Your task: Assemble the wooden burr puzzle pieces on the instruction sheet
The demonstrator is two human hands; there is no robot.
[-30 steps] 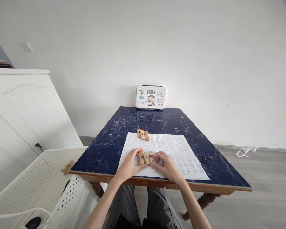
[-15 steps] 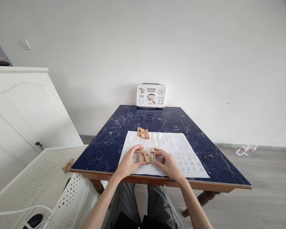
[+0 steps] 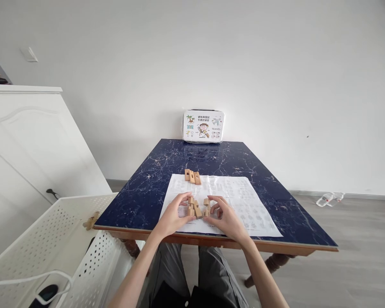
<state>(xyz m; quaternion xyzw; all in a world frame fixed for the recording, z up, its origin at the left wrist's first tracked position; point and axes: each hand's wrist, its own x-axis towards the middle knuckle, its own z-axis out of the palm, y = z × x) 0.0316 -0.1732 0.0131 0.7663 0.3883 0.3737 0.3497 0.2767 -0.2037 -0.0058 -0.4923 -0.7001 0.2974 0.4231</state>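
Observation:
My left hand (image 3: 172, 217) has its thumb and forefinger closed on the two ends of a notched wooden puzzle block (image 3: 191, 206). Leaning beside that piece is another wooden block (image 3: 197, 211), close to the left thumb. Across a small gap, my right hand (image 3: 227, 219) pinches a second notched puzzle block (image 3: 207, 202) end to end; a dark mark shows on its near end. Beneath both hands lies a printed white sheet (image 3: 240, 205) with rows of faint figures. Three more wooden blocks (image 3: 192, 176) rest side by side at the sheet's top left edge.
The blue marbled table (image 3: 141, 188) carries a white cartoon-printed case (image 3: 203, 127) standing against the wall. To the left are a white perforated basket (image 3: 22, 252) with a cable and a white cabinet (image 3: 28, 141). Clear plastic bottles (image 3: 330, 199) lie on the floor at right.
The right-hand block has turned slightly in my fingers, so its dark mark shows less. The left-hand block has tilted a little. The view has shifted slightly; the three far blocks stay put.

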